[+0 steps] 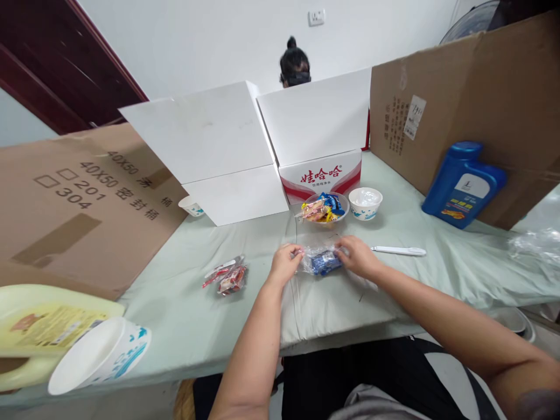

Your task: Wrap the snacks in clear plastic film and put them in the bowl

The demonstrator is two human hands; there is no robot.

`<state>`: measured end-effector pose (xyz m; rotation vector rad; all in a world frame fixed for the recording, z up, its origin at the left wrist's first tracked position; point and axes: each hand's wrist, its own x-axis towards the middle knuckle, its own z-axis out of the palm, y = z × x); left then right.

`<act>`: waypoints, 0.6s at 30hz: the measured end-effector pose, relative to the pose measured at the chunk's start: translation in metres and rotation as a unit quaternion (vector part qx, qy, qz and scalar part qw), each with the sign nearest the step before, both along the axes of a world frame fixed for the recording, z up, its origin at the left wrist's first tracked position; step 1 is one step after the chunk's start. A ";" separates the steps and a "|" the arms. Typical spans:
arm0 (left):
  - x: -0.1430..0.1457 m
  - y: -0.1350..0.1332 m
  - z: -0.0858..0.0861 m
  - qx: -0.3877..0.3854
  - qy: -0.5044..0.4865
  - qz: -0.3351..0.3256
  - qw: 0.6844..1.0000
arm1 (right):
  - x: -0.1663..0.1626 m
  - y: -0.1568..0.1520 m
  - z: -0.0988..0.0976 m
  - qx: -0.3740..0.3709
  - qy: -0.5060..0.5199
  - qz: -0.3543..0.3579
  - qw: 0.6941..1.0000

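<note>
A clear plastic bag (307, 259) with blue-wrapped snack packets (326, 262) in it lies on the table between my two hands. My left hand (285, 262) pinches the bag's left edge. At the opposite edge my right hand (356, 256) is closed on the plastic, close to the blue packets. Just beyond them stands a clear bowl (343, 218) of wrapped sweets (321, 210) in yellow, pink and blue. To the left lie filled clear bags with red packets (233, 280). A white-handled knife (400, 251) rests to the right of my right hand.
A paper cup (366, 204) holding clear plastic stands beside the bowl. White boxes (231, 195) bound the back, cardboard boxes (100, 204) (464, 111) the sides. A blue bottle (464, 186) is at right; a yellow jug (48, 321) and large paper cup (102, 356) are front left. Behind sits a person (294, 63).
</note>
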<state>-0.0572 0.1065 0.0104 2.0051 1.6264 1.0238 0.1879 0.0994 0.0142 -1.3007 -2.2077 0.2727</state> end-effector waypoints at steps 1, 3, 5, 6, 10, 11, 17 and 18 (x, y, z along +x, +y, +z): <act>-0.001 0.001 -0.002 0.000 0.001 0.014 1.000 | 0.014 0.001 -0.001 0.003 0.013 -0.038 0.999; -0.003 0.003 -0.005 -0.003 0.002 0.034 0.999 | 0.043 0.004 -0.003 -0.006 0.027 -0.112 0.993; -0.003 0.004 -0.007 -0.012 0.008 0.038 0.999 | 0.071 0.004 -0.006 -0.008 0.016 -0.173 0.985; -0.003 0.004 -0.008 -0.014 0.012 0.035 0.999 | 0.081 0.003 -0.008 0.005 0.009 -0.193 0.981; 0.001 0.002 -0.007 0.000 0.023 0.022 1.000 | 0.086 -0.003 -0.003 0.086 0.003 -0.163 0.983; 0.001 0.002 -0.006 0.017 0.023 0.020 0.999 | 0.079 -0.003 0.000 0.099 0.010 -0.132 0.986; -0.002 -0.001 0.001 0.148 -0.039 -0.046 0.987 | 0.022 0.018 0.021 0.008 0.009 0.045 0.999; -0.002 -0.002 0.003 0.151 -0.052 -0.059 0.985 | 0.016 0.022 0.023 -0.032 -0.011 0.069 0.997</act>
